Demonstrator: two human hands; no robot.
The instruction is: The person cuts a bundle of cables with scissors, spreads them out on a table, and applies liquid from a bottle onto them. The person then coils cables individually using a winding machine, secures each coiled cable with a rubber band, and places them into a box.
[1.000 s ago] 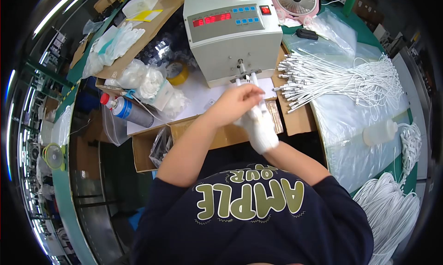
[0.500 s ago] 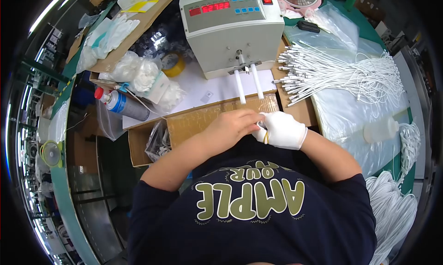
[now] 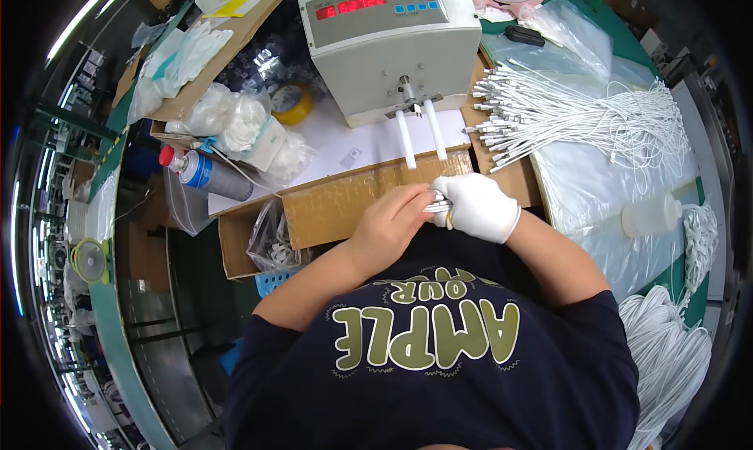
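Note:
My bare left hand (image 3: 392, 215) and my right hand (image 3: 480, 205), in a white glove, meet in front of my chest. Between them is a small bundle of white cable ends (image 3: 438, 205) with grey tips. The right hand is closed around the bundle; a yellow band shows at its fingers. The left fingers press against the bundle's other side. How far the cables run on is hidden by the hands and the dark shirt. Just beyond the hands, two white rods (image 3: 405, 140) stick out from the front of a grey machine (image 3: 392, 66) with a lit red display.
Many white cables (image 3: 580, 125) lie on plastic sheeting at the right, near a translucent bottle (image 3: 651, 216). More coiled cables (image 3: 663, 364) hang lower right. A spray can (image 3: 208, 176), yellow tape roll (image 3: 292, 105) and bagged items sit left. A cardboard box (image 3: 337, 207) edges the bench.
The left hand has shifted slightly left and its fingers have straightened, so the cable ends now show between the hands. The right hand moved up a little. The view shifted slightly.

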